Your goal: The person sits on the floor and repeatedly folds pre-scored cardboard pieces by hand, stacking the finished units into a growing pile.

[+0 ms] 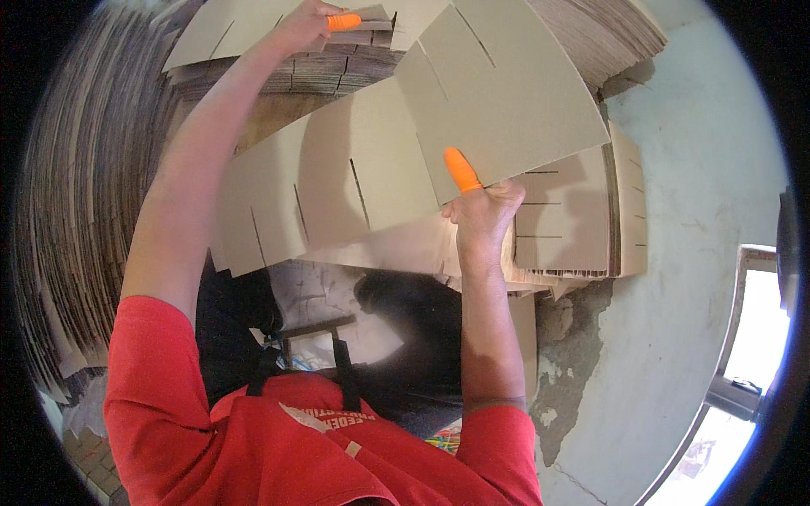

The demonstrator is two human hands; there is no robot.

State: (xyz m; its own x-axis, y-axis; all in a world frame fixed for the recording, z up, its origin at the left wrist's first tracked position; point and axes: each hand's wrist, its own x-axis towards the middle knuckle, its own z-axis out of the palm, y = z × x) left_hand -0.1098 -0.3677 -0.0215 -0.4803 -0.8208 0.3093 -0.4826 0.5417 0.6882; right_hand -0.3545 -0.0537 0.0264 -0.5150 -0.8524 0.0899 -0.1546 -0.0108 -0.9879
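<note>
My right hand (485, 211) is closed on the near edge of a slotted cardboard sheet (515, 93), its thumb, in an orange cover (461, 169), pressed on the top face. To the left of the thumb lies a slotted cardboard panel (325, 177); I cannot tell whether it belongs to the same sheet or is a separate one. My left arm stretches to the far side, where my left hand (305, 27) pinches a narrow cardboard strip (371, 26) at a stack. An orange cover (344, 22) is on a digit of that hand too. Its other fingers are mostly hidden.
A tall stack of cardboard (80, 202) rises along the left. More slotted pieces are stacked (561, 219) at my right, and another stack (603, 38) stands at the far right. A pale, peeling wall (675, 211) runs down the right, near a bright opening (751, 312).
</note>
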